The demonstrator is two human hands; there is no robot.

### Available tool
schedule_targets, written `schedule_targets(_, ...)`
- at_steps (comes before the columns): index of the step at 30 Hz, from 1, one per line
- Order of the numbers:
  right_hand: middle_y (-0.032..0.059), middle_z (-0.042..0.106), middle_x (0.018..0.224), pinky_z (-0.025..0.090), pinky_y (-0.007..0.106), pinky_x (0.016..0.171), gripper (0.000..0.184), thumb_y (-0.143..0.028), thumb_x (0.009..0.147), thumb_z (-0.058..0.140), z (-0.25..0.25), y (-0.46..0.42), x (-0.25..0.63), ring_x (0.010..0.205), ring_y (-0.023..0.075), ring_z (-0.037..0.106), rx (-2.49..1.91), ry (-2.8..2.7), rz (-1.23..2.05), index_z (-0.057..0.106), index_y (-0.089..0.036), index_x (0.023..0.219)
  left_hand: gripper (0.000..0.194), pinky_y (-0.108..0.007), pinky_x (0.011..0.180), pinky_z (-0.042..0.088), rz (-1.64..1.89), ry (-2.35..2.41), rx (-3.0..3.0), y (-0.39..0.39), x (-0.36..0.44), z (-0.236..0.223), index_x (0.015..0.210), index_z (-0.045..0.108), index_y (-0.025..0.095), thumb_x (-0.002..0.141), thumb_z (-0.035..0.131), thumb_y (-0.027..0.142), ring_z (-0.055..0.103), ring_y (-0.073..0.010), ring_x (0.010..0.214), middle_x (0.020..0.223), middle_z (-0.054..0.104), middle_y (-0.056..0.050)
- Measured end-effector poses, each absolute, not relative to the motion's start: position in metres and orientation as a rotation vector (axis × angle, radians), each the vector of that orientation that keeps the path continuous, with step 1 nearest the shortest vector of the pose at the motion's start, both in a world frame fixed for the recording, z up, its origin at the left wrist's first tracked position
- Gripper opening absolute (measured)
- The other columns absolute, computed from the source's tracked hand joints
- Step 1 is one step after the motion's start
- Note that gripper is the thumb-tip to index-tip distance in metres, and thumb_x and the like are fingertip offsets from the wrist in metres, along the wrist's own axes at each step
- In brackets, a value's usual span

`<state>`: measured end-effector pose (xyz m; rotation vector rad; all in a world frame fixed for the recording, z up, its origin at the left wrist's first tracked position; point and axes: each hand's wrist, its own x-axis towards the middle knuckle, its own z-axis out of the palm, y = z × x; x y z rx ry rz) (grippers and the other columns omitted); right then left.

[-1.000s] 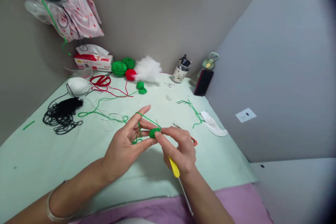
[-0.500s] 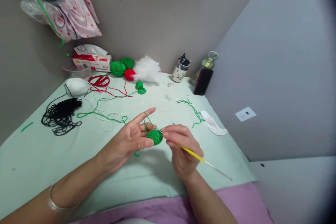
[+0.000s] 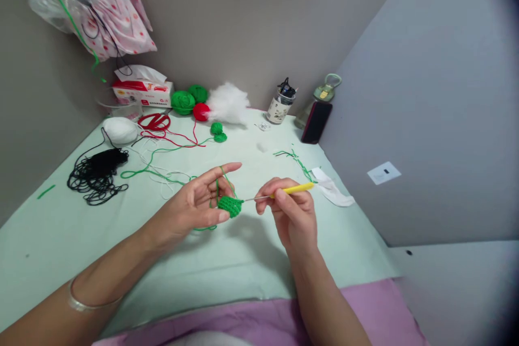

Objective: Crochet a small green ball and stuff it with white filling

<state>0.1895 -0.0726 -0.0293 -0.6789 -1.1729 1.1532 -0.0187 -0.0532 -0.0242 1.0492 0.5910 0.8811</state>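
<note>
A small green crochet piece [image 3: 230, 206] is pinched between the thumb and fingers of my left hand [image 3: 198, 200]. Green yarn runs from the piece up over my raised left index finger. My right hand [image 3: 294, 213] grips the yellow handle of a crochet hook [image 3: 298, 188]. The hook's thin metal shaft points left, its tip at the right edge of the green piece, where a loop seems drawn out. Two small green yarn bundles [image 3: 218, 132] lie beyond my hands, with green yarn trailing left from them.
Black yarn [image 3: 99, 170], a white yarn ball [image 3: 120, 130] and red scissors [image 3: 154, 121] lie at the left. Along the back are a tissue box [image 3: 144, 92], white stuffing [image 3: 228, 104] and a pen cup [image 3: 279, 107]. A phone [image 3: 317, 122] leans on a bottle [image 3: 324, 92] at the right.
My right hand has turned, so the hook's handle now tilts up to the right and its shaft shows apart from the fingers. My left hand has shifted slightly left with the green piece.
</note>
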Motion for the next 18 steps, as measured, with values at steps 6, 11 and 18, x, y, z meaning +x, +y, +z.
schedule_targets(6, 0.0043, 0.076, 0.078, 0.058, 0.028, 0.056, 0.016, -0.035, 0.087, 0.075, -0.029, -0.072, 0.184, 0.058, 0.0138, 0.067, -0.705, -1.129, 1.318, 0.075, -0.019, 0.089, 0.074, -0.024, 0.066, 0.046, 0.928, 0.632, 1.005, -0.052, -0.018, -0.025, 0.144, 0.055, 0.027, 0.075, 0.08, 0.02, 0.057, -0.0156, 0.084, 0.1, 0.06, -0.003)
schedule_targets(11, 0.0034, 0.074, 0.084, 0.058, 0.028, 0.062, 0.012, -0.031, 0.092, 0.071, -0.037, -0.075, 0.18, 0.066, 0.0129, 0.068, -0.71, -1.194, 1.152, 0.079, -0.022, 0.094, 0.073, -0.028, 0.074, 0.046, 0.899, 0.606, 1.042, -0.053, -0.015, -0.03, 0.146, 0.053, 0.028, 0.079, 0.079, 0.022, 0.061, -0.0189, 0.093, 0.104, 0.063, -0.004)
schedule_targets(18, 0.0035, 0.072, 0.085, 0.058, 0.03, 0.062, 0.015, -0.034, 0.094, 0.068, -0.04, -0.075, 0.18, 0.067, 0.0143, 0.067, -0.739, -1.248, 1.092, 0.077, -0.022, 0.095, 0.076, -0.032, 0.081, 0.047, 0.864, 0.588, 1.032, -0.055, -0.016, -0.033, 0.152, 0.047, 0.029, 0.082, 0.077, 0.025, 0.063, -0.0227, 0.101, 0.112, 0.065, -0.006)
